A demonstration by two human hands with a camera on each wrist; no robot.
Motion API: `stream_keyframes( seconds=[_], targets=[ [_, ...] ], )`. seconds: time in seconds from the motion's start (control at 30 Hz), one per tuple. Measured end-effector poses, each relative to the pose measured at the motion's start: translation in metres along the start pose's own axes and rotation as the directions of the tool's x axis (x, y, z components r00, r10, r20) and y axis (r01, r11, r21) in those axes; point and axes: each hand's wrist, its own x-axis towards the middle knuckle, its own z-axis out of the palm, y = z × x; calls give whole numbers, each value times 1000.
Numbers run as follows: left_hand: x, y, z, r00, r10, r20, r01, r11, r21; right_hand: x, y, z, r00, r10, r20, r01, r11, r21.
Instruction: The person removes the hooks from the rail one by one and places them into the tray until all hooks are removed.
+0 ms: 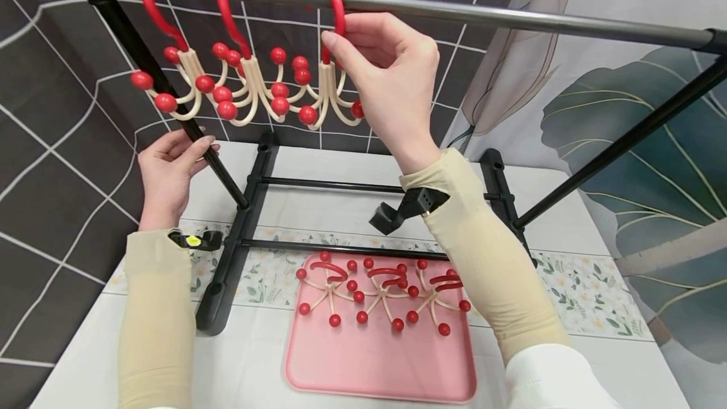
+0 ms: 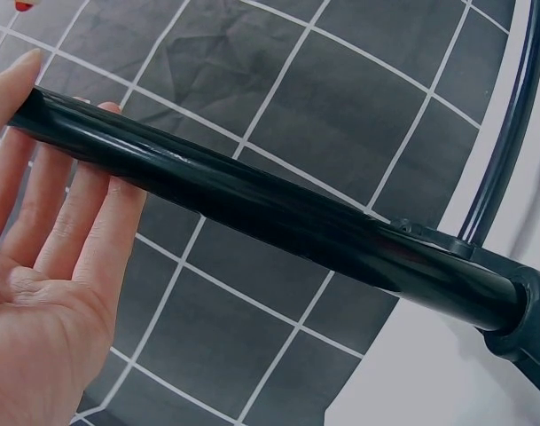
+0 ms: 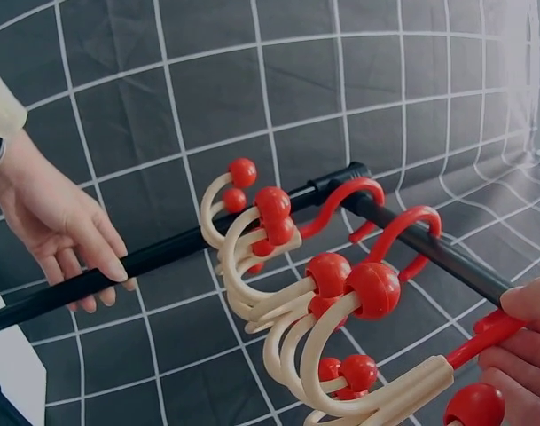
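Observation:
Three multi-arm hooks with red ball tips hang by red hooks from a silver rail. My right hand point(image 1: 397, 71) pinches the red hook of the rightmost hanging multi-arm hook point(image 1: 327, 90), which is looped over the rail point(image 1: 471, 14). To its left hang the middle one point(image 1: 254, 84) and the leftmost one point(image 1: 191, 68). Lower down, my left hand point(image 1: 170, 169) holds the slanted black post point(image 1: 224, 175) of the rack. Its thumb lies in front of the post point(image 2: 252, 200), with the fingers behind, in the left wrist view.
On the table a pink tray point(image 1: 375, 365) holds three more multi-arm hooks point(image 1: 384, 295). Black base bars point(image 1: 335, 246) of the rack cross behind the tray. Dark tiled-pattern cloth point(image 1: 45, 163) stands at the left and back, and a leaf-print curtain point(image 1: 642, 131) hangs right.

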Motion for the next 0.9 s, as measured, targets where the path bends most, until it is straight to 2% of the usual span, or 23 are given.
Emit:
stream_keyframes(
  seconds=[0.27, 0.5, 0.73, 0.9],
  targets=[
    [0, -2, -1, 1000, -3, 0, 3, 1000, -5, 0, 2, -4, 1000, -14, -7, 14, 1000, -25],
    [0, -1, 0, 1000, -7, -3, 7, 1000, -17, 2, 2, -8, 1000, -16, -19, 16, 1000, 4],
    [1, -2, 1, 1000, 0, 3, 0, 1000, -20, 7, 5, -16, 994, -103, -31, 104, 993, 55],
    [1, -2, 0, 1000, -3, 1, 3, 1000, -14, 8, 0, -22, 996, -70, -60, 75, 994, 82]
  ],
)
